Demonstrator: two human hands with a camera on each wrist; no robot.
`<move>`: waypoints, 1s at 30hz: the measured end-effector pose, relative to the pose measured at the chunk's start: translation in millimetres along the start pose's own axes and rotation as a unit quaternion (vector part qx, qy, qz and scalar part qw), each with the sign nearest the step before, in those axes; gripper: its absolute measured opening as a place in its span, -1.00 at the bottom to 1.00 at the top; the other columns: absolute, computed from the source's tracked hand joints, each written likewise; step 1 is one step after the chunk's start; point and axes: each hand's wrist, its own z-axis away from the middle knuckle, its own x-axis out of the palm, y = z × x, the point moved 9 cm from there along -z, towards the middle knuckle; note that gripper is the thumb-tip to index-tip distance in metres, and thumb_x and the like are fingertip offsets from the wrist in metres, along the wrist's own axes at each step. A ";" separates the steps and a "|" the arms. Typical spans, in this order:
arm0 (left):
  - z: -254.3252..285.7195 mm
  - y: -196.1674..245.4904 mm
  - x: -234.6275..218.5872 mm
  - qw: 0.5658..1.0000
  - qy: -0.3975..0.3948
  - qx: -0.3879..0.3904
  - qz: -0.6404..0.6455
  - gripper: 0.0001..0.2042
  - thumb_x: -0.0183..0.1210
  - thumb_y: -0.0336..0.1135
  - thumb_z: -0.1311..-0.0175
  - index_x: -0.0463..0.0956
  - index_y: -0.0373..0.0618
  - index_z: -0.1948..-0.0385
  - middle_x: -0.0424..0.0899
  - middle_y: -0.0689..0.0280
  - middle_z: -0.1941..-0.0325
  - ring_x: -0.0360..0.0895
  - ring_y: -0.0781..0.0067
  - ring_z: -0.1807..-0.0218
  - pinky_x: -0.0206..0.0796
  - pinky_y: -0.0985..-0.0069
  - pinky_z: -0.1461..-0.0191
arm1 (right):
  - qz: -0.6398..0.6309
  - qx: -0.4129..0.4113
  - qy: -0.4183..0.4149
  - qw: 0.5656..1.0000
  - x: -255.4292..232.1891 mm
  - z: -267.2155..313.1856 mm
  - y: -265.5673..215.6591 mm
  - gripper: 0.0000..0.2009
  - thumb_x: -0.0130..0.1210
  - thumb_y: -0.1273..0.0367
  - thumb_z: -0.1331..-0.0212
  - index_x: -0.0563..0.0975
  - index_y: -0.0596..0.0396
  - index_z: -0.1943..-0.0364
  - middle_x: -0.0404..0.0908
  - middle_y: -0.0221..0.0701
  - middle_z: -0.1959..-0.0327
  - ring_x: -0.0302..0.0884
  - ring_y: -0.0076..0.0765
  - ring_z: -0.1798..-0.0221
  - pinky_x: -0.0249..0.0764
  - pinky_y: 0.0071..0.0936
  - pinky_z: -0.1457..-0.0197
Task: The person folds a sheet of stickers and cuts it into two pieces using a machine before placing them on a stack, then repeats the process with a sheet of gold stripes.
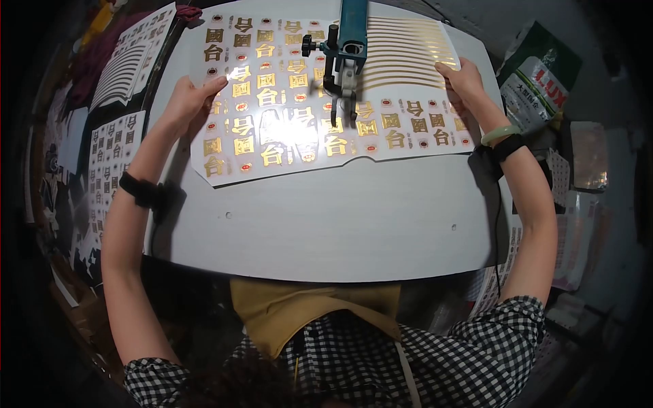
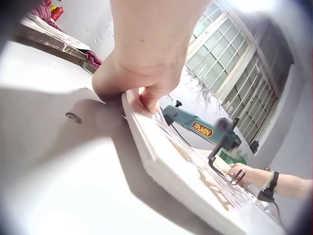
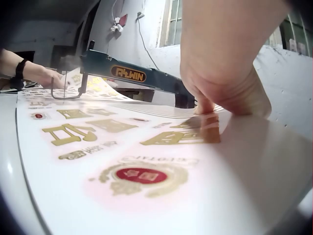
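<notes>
A large white board (image 1: 408, 115), printed with gold characters, red oval emblems and gold stripes, lies across the pale table (image 1: 326, 224). Its thick pale edge (image 2: 161, 178) shows in the left wrist view. My left hand (image 1: 185, 102) grips the board's left edge, thumb on top and fingers partly hidden beneath. At the opposite edge my right hand (image 1: 465, 83) holds it, thumb over the striped part. Between the hands, the teal arm of a scroll saw (image 1: 353, 30) reaches over the board. Its dark presser foot (image 1: 343, 102) hangs close above the print.
More printed sheets (image 1: 112, 149) stand at the left on a dark surface. A green and white bag (image 1: 541, 85) is beyond the table's right edge. Clear plastic packs (image 1: 578, 238) lie below it. A window (image 2: 230, 54) is in the wall behind.
</notes>
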 end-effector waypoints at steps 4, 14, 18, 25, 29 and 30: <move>-10.9 -2.6 -1.4 1.000 -0.009 0.005 -0.013 -0.70 0.24 -0.18 -0.25 0.57 -0.29 0.23 0.60 0.36 0.46 0.43 0.65 0.47 0.25 0.63 0.37 | -0.003 0.022 -0.009 1.000 -0.5 10.2 0.5 -0.59 0.29 0.24 -0.08 0.55 0.27 0.09 0.68 -0.15 0.20 0.67 -0.24 0.18 0.53 -0.36 0.06; -34.7 7.9 3.5 0.999 -0.041 0.004 -0.026 -0.68 0.23 -0.15 -0.26 0.57 -0.28 0.22 0.58 0.36 0.47 0.40 0.64 0.48 0.24 0.61 0.39 | 0.054 0.042 0.036 0.997 -12.0 26.0 14.6 -0.56 0.29 0.21 -0.08 0.53 0.28 0.08 0.64 -0.08 0.13 0.62 -0.08 0.06 0.48 -0.29 -0.01; -44.4 12.7 5.2 0.998 -0.049 0.017 -0.044 -0.69 0.23 -0.16 -0.27 0.57 -0.28 0.21 0.58 0.36 0.48 0.40 0.64 0.51 0.25 0.60 0.42 | 0.068 0.057 0.050 0.995 -15.9 31.1 22.2 -0.54 0.30 0.19 -0.05 0.53 0.28 0.09 0.64 -0.07 0.14 0.61 -0.04 0.06 0.48 -0.26 -0.02; -51.5 23.1 13.0 0.996 -0.065 0.024 -0.064 -0.72 0.22 -0.10 -0.27 0.57 -0.17 0.28 0.49 0.49 0.55 0.30 0.71 0.54 0.15 0.65 0.46 | 0.070 0.081 0.061 0.992 -21.6 48.8 20.2 -0.54 0.29 0.17 -0.06 0.53 0.27 0.09 0.64 -0.07 0.14 0.61 -0.02 0.04 0.46 -0.24 -0.05; -55.4 26.9 14.4 0.996 -0.066 0.023 -0.062 -0.72 0.22 -0.11 -0.28 0.56 -0.18 0.30 0.47 0.49 0.57 0.30 0.71 0.56 0.15 0.65 0.48 | 0.085 0.085 0.069 0.990 -23.4 50.3 23.6 -0.54 0.27 0.16 -0.07 0.52 0.28 0.09 0.63 -0.06 0.13 0.60 0.00 0.03 0.45 -0.23 -0.07; -57.7 27.1 13.6 0.996 -0.067 0.023 -0.063 -0.72 0.22 -0.11 -0.28 0.56 -0.18 0.30 0.47 0.49 0.57 0.30 0.71 0.56 0.15 0.65 0.48 | 0.092 0.089 0.070 0.989 -23.7 51.7 23.6 -0.53 0.27 0.15 -0.07 0.52 0.28 0.09 0.63 -0.06 0.13 0.60 0.00 0.03 0.45 -0.23 -0.07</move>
